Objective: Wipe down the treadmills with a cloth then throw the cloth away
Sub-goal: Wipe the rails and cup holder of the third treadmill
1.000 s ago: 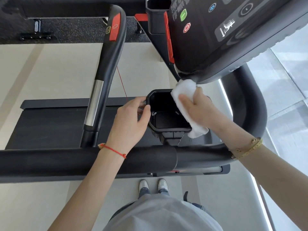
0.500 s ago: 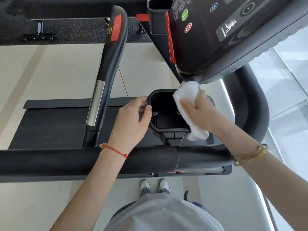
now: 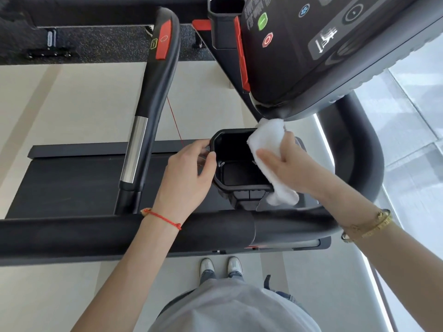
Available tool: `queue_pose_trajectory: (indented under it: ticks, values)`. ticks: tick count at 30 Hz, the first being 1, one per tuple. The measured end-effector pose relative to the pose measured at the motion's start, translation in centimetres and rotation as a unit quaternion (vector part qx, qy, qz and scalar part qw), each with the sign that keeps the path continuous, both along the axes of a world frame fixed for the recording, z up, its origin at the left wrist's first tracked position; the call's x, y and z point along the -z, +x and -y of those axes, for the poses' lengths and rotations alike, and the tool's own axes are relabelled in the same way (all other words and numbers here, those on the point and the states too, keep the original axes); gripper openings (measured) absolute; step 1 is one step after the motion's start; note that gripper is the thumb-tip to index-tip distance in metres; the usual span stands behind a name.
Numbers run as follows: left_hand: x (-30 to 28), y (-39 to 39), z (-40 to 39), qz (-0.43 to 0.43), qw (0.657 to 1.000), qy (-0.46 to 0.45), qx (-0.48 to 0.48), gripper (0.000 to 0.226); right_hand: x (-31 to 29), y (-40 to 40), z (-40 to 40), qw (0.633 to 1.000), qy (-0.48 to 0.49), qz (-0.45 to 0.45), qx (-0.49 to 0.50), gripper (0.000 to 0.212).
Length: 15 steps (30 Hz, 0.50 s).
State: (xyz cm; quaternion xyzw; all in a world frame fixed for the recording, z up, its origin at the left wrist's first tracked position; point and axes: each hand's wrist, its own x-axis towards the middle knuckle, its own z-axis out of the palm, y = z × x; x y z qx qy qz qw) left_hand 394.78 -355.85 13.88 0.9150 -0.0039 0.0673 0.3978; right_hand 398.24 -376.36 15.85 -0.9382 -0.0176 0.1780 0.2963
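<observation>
A black treadmill fills the view, with its console (image 3: 311,49) at the top right and a black cup holder (image 3: 236,185) in the middle. My right hand (image 3: 285,164) presses a white cloth (image 3: 266,140) against the holder's right rim, and the cloth's lower end hangs past the holder. My left hand (image 3: 187,178) grips the holder's left rim, thumb over the edge. The cloth's top touches the underside of the console.
A black front handrail (image 3: 96,236) crosses below my wrists. An upright grip (image 3: 148,104) with a red pad and a chrome section stands to the left. The belt (image 3: 72,183) lies beneath. A second cup holder (image 3: 224,22) sits at the top. Pale floor surrounds the machine.
My right hand and the cloth have slid slightly up along the cup holder's right rim toward the console. My left hand has stayed on the left rim.
</observation>
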Motion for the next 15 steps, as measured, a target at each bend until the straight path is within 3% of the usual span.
queue_pose_trajectory:
  ticks: [2,5,10,15]
  values:
    - [0.1,0.0,0.0,0.000,1.000,0.000,0.002,0.028,0.6,-1.5,0.3,0.999,-0.031,0.005,-0.016,0.034]
    - [0.1,0.0,0.0,0.002,1.000,-0.003,0.002,0.027,0.5,-2.0,0.7,0.999,-0.002,0.035,-0.014,0.034]
    - [0.2,0.0,0.0,0.001,1.000,-0.010,0.004,0.027,0.1,0.4,0.5,0.987,-0.056,0.131,-0.077,0.053]
    - [0.1,0.0,0.0,0.005,1.000,-0.012,0.002,0.027,-0.3,2.4,-0.3,0.960,-0.139,0.195,-0.145,0.049]
